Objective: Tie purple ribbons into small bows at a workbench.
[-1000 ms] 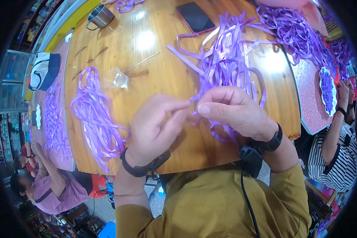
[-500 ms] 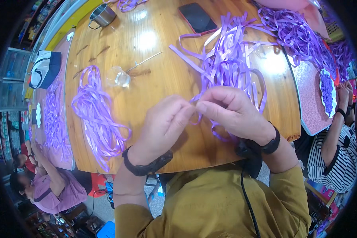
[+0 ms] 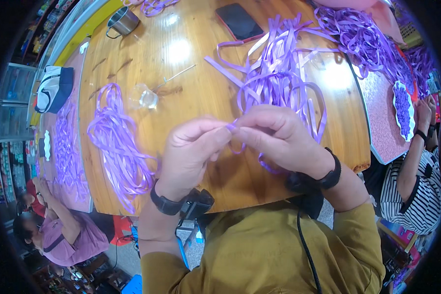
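Observation:
A purple satin ribbon (image 3: 231,126) is pinched between the fingertips of both hands, just above the near part of the wooden table. My left hand (image 3: 193,147) has its thumb and forefinger pressed together on the ribbon. From the other side, my right hand (image 3: 281,137) grips it between thumb and curled fingers. Exactly how the ribbon is folded there is hidden by the fingers. Just beyond my right hand lies a loose heap of purple ribbons (image 3: 279,73). To the left of my left hand rests a looped bundle of ribbons (image 3: 117,152).
On the table stand a small clear glass container (image 3: 146,97), a thin metal rod (image 3: 181,72), a phone (image 3: 239,22) and a steel mug (image 3: 123,20). More ribbons (image 3: 357,34) lie at the far right. Co-workers sit at pink side tables on both sides.
My left hand has turned, so that its thumb shows more on top. Both sets of fingertips have shifted slightly left, with a purple bit now showing between them.

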A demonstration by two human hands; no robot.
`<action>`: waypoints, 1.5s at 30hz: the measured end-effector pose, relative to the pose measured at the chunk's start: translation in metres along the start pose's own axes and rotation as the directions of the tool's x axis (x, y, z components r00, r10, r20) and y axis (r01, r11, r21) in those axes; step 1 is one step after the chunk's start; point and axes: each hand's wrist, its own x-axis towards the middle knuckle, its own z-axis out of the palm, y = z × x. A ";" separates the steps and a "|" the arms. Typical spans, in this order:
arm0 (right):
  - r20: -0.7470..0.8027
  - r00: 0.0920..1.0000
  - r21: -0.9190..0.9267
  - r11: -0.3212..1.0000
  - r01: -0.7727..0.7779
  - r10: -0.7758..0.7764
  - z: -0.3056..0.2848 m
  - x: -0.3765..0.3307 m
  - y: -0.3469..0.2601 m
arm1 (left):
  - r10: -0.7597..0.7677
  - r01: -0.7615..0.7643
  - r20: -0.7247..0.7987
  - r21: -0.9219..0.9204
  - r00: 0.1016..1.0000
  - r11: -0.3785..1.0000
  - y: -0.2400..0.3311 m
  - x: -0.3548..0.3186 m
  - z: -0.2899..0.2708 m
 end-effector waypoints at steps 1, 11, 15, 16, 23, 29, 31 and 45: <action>0.000 1.000 0.002 1.000 -0.002 0.002 0.002 0.000 0.001 | 0.072 -0.072 -0.010 0.015 0.997 0.997 -0.002 0.000 0.002; -0.060 0.957 -0.460 0.858 0.227 -0.285 0.001 -0.001 -0.002 | 0.409 -0.370 0.202 0.845 0.890 0.388 -0.004 0.005 0.002; -0.213 0.969 -0.220 0.972 0.078 -0.126 0.003 -0.002 -0.004 | 0.121 -0.144 0.079 0.484 0.990 0.863 0.000 0.001 0.002; -0.215 0.969 -0.219 0.973 0.074 -0.122 0.004 -0.001 -0.003 | 0.088 -0.126 0.101 0.466 0.991 0.876 0.001 0.000 0.003; -0.128 0.971 -0.081 0.978 0.192 -0.202 0.003 -0.001 0.003 | 0.009 -0.028 0.086 0.229 0.996 0.973 0.003 -0.001 0.005; -0.133 0.983 -0.079 0.990 0.114 -0.124 0.001 -0.004 -0.003 | -0.069 0.043 0.178 0.146 0.982 0.988 0.005 -0.003 -0.001; -0.135 0.984 -0.088 0.991 0.105 -0.116 0.002 -0.004 -0.003 | -0.029 -0.001 0.161 0.187 0.986 0.982 0.003 -0.003 -0.002; -0.088 0.935 -0.125 0.935 0.332 -0.344 0.003 0.000 -0.004 | -0.174 0.167 0.180 0.054 0.968 0.985 0.005 -0.002 -0.005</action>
